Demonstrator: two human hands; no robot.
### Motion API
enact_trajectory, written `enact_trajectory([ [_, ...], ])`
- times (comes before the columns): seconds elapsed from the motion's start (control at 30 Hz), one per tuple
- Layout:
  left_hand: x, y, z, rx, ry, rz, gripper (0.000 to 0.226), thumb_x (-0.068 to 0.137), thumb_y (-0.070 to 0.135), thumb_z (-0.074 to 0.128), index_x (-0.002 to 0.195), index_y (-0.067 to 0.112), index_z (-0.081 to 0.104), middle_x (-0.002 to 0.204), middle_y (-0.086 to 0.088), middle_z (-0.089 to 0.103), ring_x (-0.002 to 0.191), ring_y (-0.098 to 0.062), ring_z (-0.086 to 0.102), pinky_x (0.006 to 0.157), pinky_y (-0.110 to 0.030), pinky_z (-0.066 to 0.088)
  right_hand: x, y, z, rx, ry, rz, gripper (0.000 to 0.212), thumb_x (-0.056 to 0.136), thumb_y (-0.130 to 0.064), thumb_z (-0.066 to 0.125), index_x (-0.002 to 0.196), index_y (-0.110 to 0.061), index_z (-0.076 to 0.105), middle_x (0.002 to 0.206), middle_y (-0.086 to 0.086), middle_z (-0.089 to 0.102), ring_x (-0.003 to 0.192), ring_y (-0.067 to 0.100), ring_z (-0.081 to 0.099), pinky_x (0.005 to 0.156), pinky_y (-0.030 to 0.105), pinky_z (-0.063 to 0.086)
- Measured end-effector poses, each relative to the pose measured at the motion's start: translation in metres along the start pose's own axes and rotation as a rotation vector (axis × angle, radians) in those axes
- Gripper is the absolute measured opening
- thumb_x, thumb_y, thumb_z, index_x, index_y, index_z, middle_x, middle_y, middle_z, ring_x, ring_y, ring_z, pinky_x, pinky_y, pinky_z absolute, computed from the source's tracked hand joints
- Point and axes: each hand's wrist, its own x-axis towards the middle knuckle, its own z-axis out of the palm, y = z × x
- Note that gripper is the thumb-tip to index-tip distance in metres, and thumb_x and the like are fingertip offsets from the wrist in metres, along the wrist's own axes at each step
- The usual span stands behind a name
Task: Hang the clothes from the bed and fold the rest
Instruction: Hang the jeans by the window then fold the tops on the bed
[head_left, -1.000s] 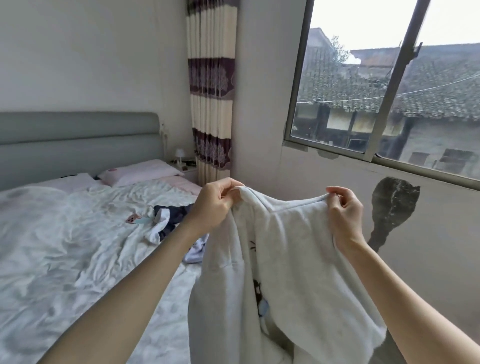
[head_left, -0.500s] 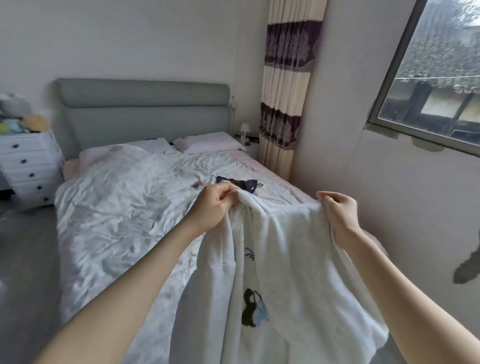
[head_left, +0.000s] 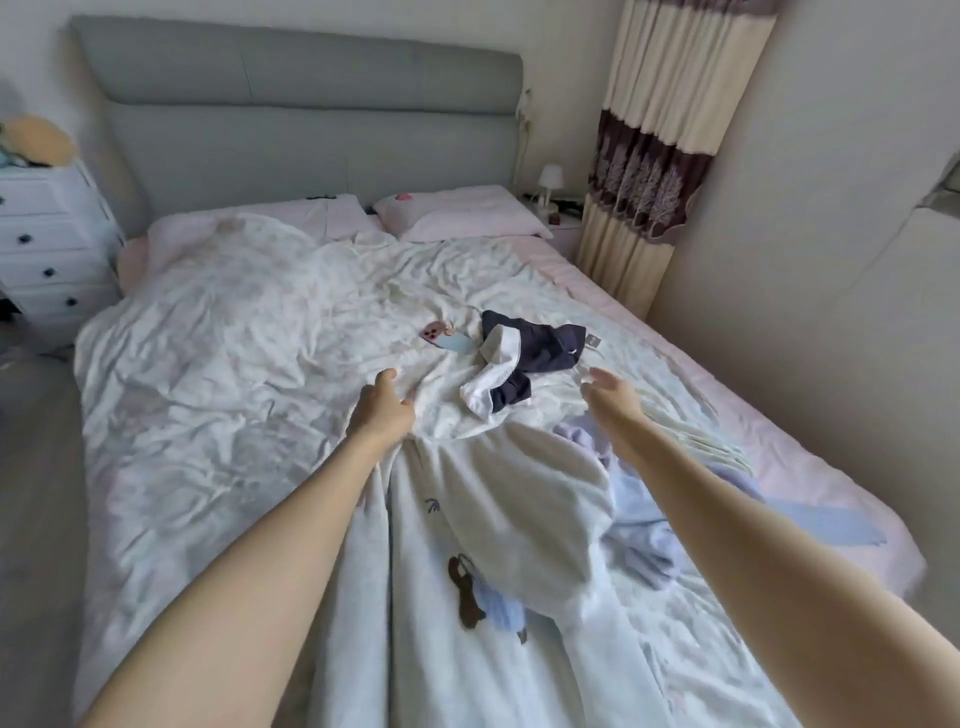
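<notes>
A white garment (head_left: 498, 519) with a cartoon print lies spread down the near half of the bed (head_left: 218, 364). My left hand (head_left: 382, 410) hovers at its upper left corner with thumb and fingers apart, holding nothing. My right hand (head_left: 608, 395) is over the quilt past the garment's upper right, fingers spread and blurred. Just beyond both hands lies a crumpled navy and white garment (head_left: 524, 358). A pale blue and lavender garment (head_left: 639, 525) lies partly under the white one, beneath my right forearm.
A pink phone (head_left: 434, 332) lies on the quilt left of the navy garment. Pillows (head_left: 462, 215) sit by the grey headboard. A white dresser (head_left: 47, 249) stands at the left. A nightstand lamp (head_left: 550, 182), curtain (head_left: 649, 156) and wall close in the right side.
I turned from the window to the bed. The white garment, held up by both hands before, now lies on the quilt and both hands have let go.
</notes>
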Motion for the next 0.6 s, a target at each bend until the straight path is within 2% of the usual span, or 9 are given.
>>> enact_trajectory([
  [0.07, 0.01, -0.02, 0.028, 0.034, -0.085, -0.019, 0.05, 0.094, 0.021, 0.046, 0.141, 0.013, 0.03, 0.141, -0.017, 0.037, 0.126, -0.032, 0.041, 0.102, -0.036, 0.036, 0.004, 0.031, 0.013, -0.079, -0.069, 0.032, 0.027, 0.087, -0.001, 0.037, 0.1, -0.016, 0.055, 0.089, 0.006, 0.053, 0.07, 0.016, 0.05, 0.062, 0.023, 0.04],
  [0.1, 0.007, -0.028, 0.04, 0.05, -0.112, -0.012, 0.05, 0.094, 0.021, 0.046, 0.141, 0.013, 0.031, 0.141, -0.016, 0.037, 0.126, -0.032, 0.041, 0.102, -0.035, 0.036, 0.0, 0.048, 0.016, -0.076, -0.087, 0.07, 0.027, 0.087, 0.0, 0.036, 0.096, -0.016, 0.055, 0.085, 0.007, 0.05, 0.072, 0.018, 0.048, 0.062, 0.026, 0.04],
  [0.17, 0.002, -0.05, 0.071, 0.073, -0.185, -0.021, 0.049, 0.094, 0.023, 0.047, 0.14, 0.013, 0.033, 0.141, -0.015, 0.037, 0.125, -0.031, 0.042, 0.1, -0.035, 0.036, -0.006, 0.091, 0.026, -0.056, -0.087, 0.195, 0.032, 0.088, 0.002, 0.036, 0.107, -0.008, 0.059, 0.088, 0.01, 0.051, 0.077, 0.022, 0.048, 0.058, 0.027, 0.042],
  [0.23, -0.009, -0.068, 0.097, 0.105, -0.255, -0.013, 0.049, 0.094, 0.025, 0.046, 0.14, 0.015, 0.032, 0.142, -0.013, 0.035, 0.124, -0.031, 0.042, 0.101, -0.036, 0.036, -0.018, 0.126, 0.031, -0.037, -0.111, 0.313, 0.036, 0.089, 0.001, 0.039, 0.118, -0.012, 0.055, 0.09, 0.01, 0.052, 0.078, 0.02, 0.049, 0.057, 0.025, 0.041],
  [0.3, -0.019, -0.084, 0.122, 0.145, -0.332, 0.026, 0.053, 0.094, 0.03, 0.047, 0.142, 0.017, 0.03, 0.145, -0.009, 0.032, 0.126, -0.03, 0.041, 0.103, -0.042, 0.035, -0.029, 0.158, 0.037, -0.043, -0.135, 0.4, 0.036, 0.088, -0.001, 0.042, 0.118, -0.018, 0.051, 0.089, 0.009, 0.052, 0.078, 0.02, 0.05, 0.058, 0.025, 0.041],
  [0.37, -0.027, -0.098, 0.147, 0.201, -0.407, 0.085, 0.058, 0.093, 0.034, 0.048, 0.144, 0.019, 0.025, 0.148, -0.004, 0.027, 0.132, -0.027, 0.033, 0.105, -0.044, 0.033, -0.036, 0.186, 0.04, -0.079, -0.139, 0.467, 0.039, 0.087, -0.002, 0.043, 0.123, -0.014, 0.05, 0.089, 0.008, 0.055, 0.077, 0.02, 0.052, 0.057, 0.025, 0.042],
  [0.5, -0.026, -0.116, 0.194, 0.39, -0.465, 0.248, 0.063, 0.092, 0.034, 0.049, 0.146, 0.019, 0.02, 0.149, -0.001, 0.022, 0.137, -0.023, 0.022, 0.105, -0.042, 0.031, -0.033, 0.231, 0.053, -0.084, -0.148, 0.533, 0.044, 0.088, -0.006, 0.049, 0.132, -0.008, 0.046, 0.095, 0.007, 0.058, 0.077, 0.02, 0.052, 0.061, 0.026, 0.045],
  [0.53, -0.025, -0.118, 0.197, 0.444, -0.447, 0.292, 0.064, 0.091, 0.035, 0.05, 0.145, 0.019, 0.019, 0.15, -0.003, 0.02, 0.137, -0.023, 0.02, 0.105, -0.042, 0.031, -0.033, 0.231, 0.056, -0.091, -0.151, 0.507, 0.045, 0.089, -0.01, 0.053, 0.133, -0.009, 0.044, 0.102, 0.008, 0.059, 0.082, 0.02, 0.054, 0.067, 0.029, 0.046],
  [0.6, -0.014, -0.125, 0.218, 0.533, -0.424, 0.364, 0.069, 0.09, 0.037, 0.052, 0.146, 0.019, 0.015, 0.152, -0.004, 0.015, 0.14, -0.023, 0.014, 0.108, -0.043, 0.028, -0.019, 0.241, 0.066, -0.13, -0.139, 0.442, 0.056, 0.088, -0.021, 0.061, 0.138, -0.011, 0.039, 0.125, 0.011, 0.053, 0.103, 0.021, 0.054, 0.082, 0.031, 0.045],
])
